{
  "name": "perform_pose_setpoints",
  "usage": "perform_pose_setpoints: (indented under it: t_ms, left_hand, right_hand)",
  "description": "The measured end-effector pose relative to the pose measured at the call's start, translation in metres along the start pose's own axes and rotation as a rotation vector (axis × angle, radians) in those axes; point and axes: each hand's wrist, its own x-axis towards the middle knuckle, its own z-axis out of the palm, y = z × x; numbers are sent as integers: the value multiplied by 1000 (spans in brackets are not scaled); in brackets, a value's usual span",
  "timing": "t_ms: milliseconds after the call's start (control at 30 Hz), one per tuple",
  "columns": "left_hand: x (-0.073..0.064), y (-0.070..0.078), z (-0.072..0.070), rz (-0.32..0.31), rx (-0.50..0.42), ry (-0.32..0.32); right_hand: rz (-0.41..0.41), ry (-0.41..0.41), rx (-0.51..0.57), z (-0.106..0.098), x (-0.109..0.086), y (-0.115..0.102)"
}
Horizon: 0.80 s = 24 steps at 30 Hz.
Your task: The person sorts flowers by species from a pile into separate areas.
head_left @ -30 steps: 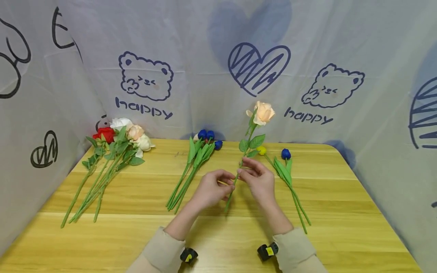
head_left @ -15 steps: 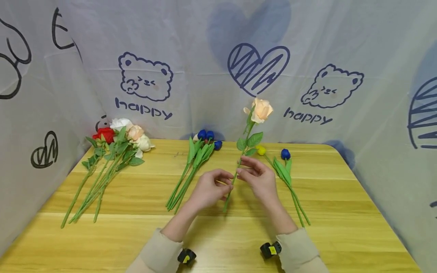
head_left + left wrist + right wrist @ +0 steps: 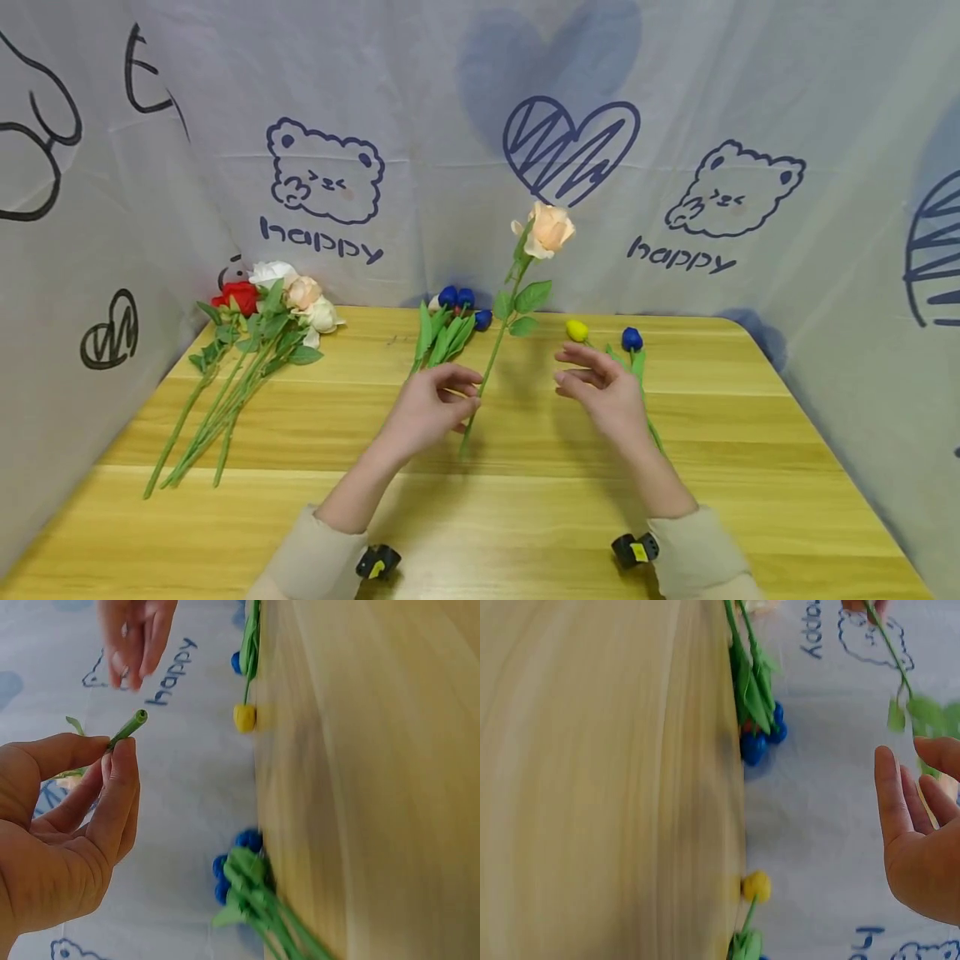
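Note:
A peach rose (image 3: 548, 231) stands tilted above the table, its bloom up and its green stem (image 3: 129, 727) pinched between the thumb and fingers of my left hand (image 3: 433, 408). The stem's cut end points toward the left wrist camera. My right hand (image 3: 609, 396) hovers to the right of the rose, apart from it, fingers slightly bent with nothing between them. In the right wrist view that hand (image 3: 922, 832) shows spread fingers. Beyond my left hand lie blue tulips (image 3: 465, 297), their stems partly hidden. Behind my right hand are a yellow tulip (image 3: 577, 331) and a blue tulip (image 3: 632, 339).
At the left of the wooden table (image 3: 525, 533) lies a bunch of roses: a red rose (image 3: 238, 297), a white rose (image 3: 272, 273), a peach rose (image 3: 303, 293) and a cream one. A printed cloth (image 3: 450, 167) hangs along the table's back edge.
My right hand has let go of the rose stem and moved right. My left hand has moved left, carrying the rose with it.

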Motion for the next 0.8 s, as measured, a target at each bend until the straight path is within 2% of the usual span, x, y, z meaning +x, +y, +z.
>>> perform_pose_setpoints:
  t_ms: [167,367,633,800]
  left_hand:
    - [-5,-3,-24,8,37,46]
    - [-14,-9,-62,-4,103,111]
    - [-31,-16,-119,-38,200,191]
    - [-45,-27,-157,-67,299,229]
  right_hand:
    - [35,29,-87,-27,0,3]
    - [48,35,-184,-62,-1,10]
    - [92,0,-446,-111,-3,18]
    - [109,-55,-643,-127,-2,22]
